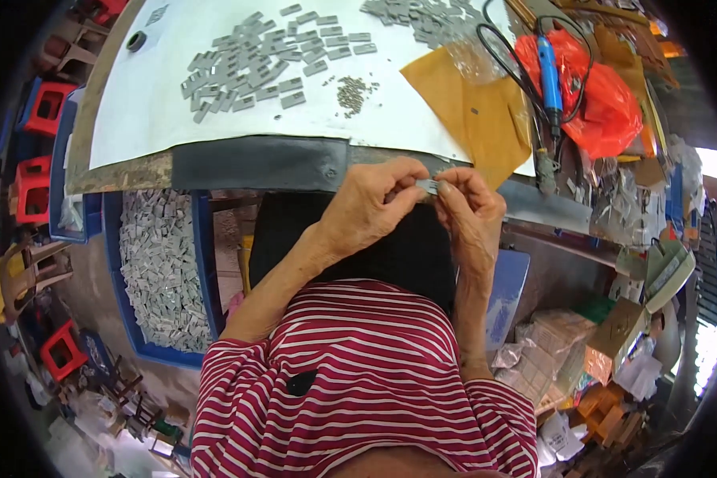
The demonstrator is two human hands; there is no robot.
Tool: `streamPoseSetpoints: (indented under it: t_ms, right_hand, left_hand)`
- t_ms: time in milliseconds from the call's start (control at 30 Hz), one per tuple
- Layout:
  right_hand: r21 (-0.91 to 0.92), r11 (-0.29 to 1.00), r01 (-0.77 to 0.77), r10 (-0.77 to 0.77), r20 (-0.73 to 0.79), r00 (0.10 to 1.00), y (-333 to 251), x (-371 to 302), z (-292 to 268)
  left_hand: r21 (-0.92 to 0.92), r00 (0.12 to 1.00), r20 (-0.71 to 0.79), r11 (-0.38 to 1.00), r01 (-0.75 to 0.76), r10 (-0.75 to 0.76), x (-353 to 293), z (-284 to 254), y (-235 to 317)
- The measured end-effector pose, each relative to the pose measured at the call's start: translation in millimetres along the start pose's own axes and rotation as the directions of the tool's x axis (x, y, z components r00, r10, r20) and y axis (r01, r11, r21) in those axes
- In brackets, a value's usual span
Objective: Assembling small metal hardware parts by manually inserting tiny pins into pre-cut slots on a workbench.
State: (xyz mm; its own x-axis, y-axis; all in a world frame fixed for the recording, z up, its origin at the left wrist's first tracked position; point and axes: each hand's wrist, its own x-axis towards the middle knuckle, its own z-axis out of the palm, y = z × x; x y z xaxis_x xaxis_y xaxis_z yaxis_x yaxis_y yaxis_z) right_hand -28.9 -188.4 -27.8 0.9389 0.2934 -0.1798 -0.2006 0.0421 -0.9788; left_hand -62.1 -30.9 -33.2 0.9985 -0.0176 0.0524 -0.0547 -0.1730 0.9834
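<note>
A small grey rectangular piece [428,186] is pinched between my two hands, just off the table's front edge. My left hand [372,199] grips its left end between thumb and bent fingers. On its right end, the thumb and fingertips of my right hand [472,209] are closed. My fingertips cover much of the piece. Many like grey pieces [275,57] lie scattered on the white table surface [155,103] beyond my hands. Beside them is a little heap of tiny brass-coloured parts [353,96].
Another grey pile [426,20] lies at the back. At right are a brown envelope [462,103], a blue corded pen-shaped tool [548,72] and a red plastic bag [605,103]. Below left stands a blue bin [119,291] full of grey pieces. Red stools [33,190] stand farther left.
</note>
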Motion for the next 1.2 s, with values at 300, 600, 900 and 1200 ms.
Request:
streamPoseSetpoints:
  t_ms: [300,600,900,1200]
  right_hand:
    - [0.027,1.0,0.013,-0.013,0.007,1.0,0.5,2.8,3.4]
    - [-0.033,0.999,0.034,-0.033,0.043,0.999,4.2,2.7,2.0]
    - [-0.09,0.996,0.014,-0.011,0.034,0.999,5.6,2.3,3.3]
    - [-0.205,0.979,0.009,-0.005,0.018,1.0,7.0,2.0,3.2]
  left_hand:
    - [0.099,0.984,-0.142,0.99,-0.096,0.11,1.6,-19.9,2.7]
    - [0.593,0.868,-0.4,0.805,-0.001,0.295,14.2,-75.2,-20.9]
    - [0.697,0.852,-0.436,0.708,0.117,0.289,18.7,-76.0,-41.4]
    - [0.766,0.834,-0.442,0.622,0.16,0.329,21.9,-82.7,-45.4]
